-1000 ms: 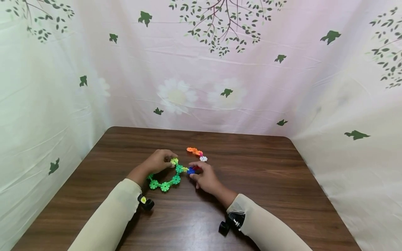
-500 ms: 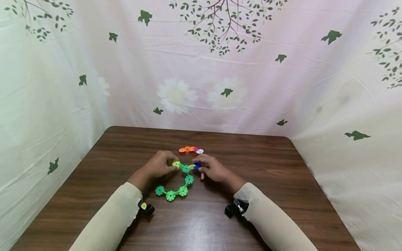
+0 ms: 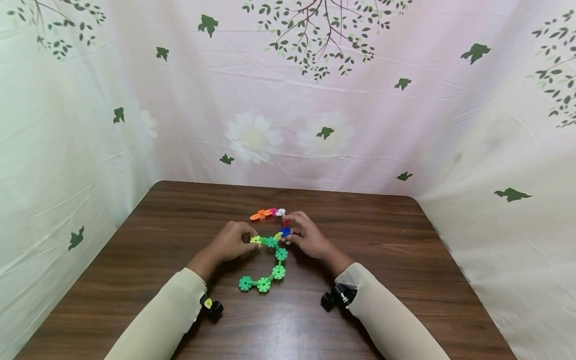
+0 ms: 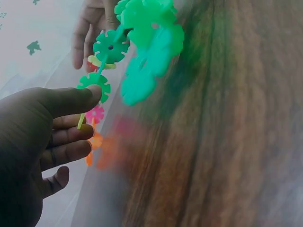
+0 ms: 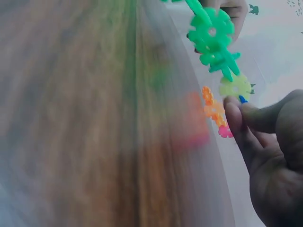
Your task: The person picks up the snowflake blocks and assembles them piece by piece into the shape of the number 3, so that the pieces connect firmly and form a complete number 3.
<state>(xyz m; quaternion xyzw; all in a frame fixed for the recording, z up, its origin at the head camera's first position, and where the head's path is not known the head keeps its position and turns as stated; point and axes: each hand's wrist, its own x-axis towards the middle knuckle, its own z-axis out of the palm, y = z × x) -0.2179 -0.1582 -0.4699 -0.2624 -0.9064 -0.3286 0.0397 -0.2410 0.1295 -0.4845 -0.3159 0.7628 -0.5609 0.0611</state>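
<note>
A chain of linked snowflake discs runs between the two hands in the head view. My left hand (image 3: 231, 241) pinches the yellow-green end disc (image 3: 255, 240), with a green disc (image 4: 94, 86) at its thumb in the left wrist view. My right hand (image 3: 308, 236) pinches the blue disc (image 3: 285, 232); in the right wrist view a yellow disc (image 5: 235, 87) joins just beyond its fingertips. From the middle, a string of green discs (image 3: 278, 272) curves down toward the near side. Beyond the blue disc, a red disc (image 3: 286, 223) leads to white (image 3: 281, 212), pink and orange discs (image 3: 261, 215).
The brown wooden table (image 3: 382, 260) extends around the hands. A printed curtain (image 3: 288, 100) hangs along its back and sides. Each forearm wears a small black camera (image 3: 215, 310) on a strap.
Both hands have shifted, the right one right and slightly away, the left slightly right. The green string swung right and nearer; the orange end moved left. The red disc shows more clearly.
</note>
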